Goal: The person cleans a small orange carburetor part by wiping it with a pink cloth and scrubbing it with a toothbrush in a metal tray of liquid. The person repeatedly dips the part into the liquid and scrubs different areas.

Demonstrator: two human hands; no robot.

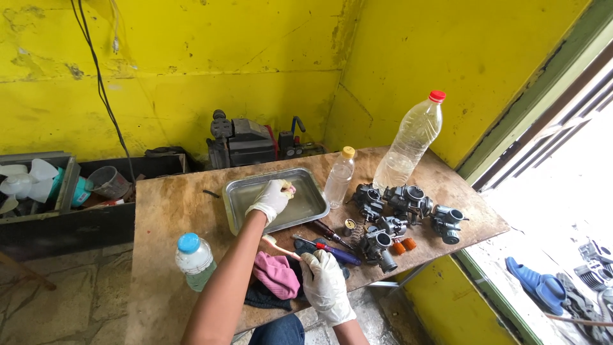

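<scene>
My left hand [271, 199] pinched a small pale part [288, 188] over the metal tray [313, 203] on the desk [166, 211]; my right hand [324, 281] gripped a brush [276, 246] beside the pink rag [278, 273].

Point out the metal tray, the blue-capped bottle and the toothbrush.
metal tray [314, 203], head view, bare right part of its floor
blue-capped bottle [194, 257], head view, its shoulder below the cap
toothbrush [279, 248], head view, middle of its handle
</scene>
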